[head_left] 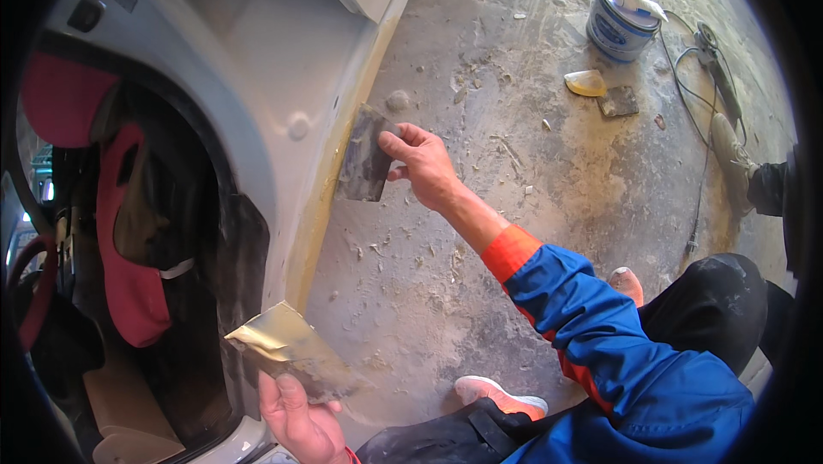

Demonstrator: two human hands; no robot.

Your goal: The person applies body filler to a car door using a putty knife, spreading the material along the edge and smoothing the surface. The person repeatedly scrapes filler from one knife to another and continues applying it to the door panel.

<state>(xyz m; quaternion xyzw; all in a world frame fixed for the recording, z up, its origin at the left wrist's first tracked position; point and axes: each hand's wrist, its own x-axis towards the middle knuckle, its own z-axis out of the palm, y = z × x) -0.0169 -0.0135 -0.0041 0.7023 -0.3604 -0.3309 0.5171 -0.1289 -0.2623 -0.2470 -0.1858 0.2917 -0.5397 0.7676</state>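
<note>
Pinching a dark blade, right hand at twelve o'clock, I'm clasping a yellow-smeared plate, left hand at seven.

The right hand holds a dark spreader at the yellowed edge of a pale vehicle; the near left hand holds a plate with yellow paste. Far right, a tin stands.

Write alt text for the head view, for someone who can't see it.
A person's right hand holds a dark flat scraper at the yellowish edge of a pale car body, while the left hand holds a plate with yellowish paste. A can with a white tube on top stands on the dusty floor.
</note>
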